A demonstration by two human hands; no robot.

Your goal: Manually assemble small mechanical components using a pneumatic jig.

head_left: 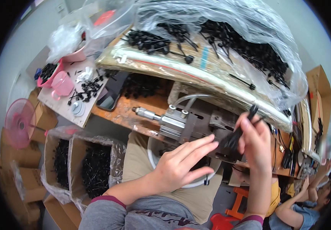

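Observation:
My right hand (254,143) is closed around a bunch of black plastic stemmed pieces (232,141). One piece's thick end sticks up above the fingertips. My left hand (181,163) is stretched out flat beside the bunch, its fingers extended and its thumb apart. Below that thumb hangs a thin black piece with a thick end (206,180); whether the hand touches it, I cannot tell. Both hands are over a small metal bench fixture with a silver air cylinder (173,125) and clear tubing. Behind my hands, a white tub (152,153) is partly hidden between my knees.
A raised, plastic-covered shelf (211,82) bears heaps of black pieces (246,46). Left are a phone (108,99), a pink cup (62,84) and a pink fan (20,123). Lined cartons (70,153) hold more black pieces. Another person (299,211) works at right, near an orange stool (237,203).

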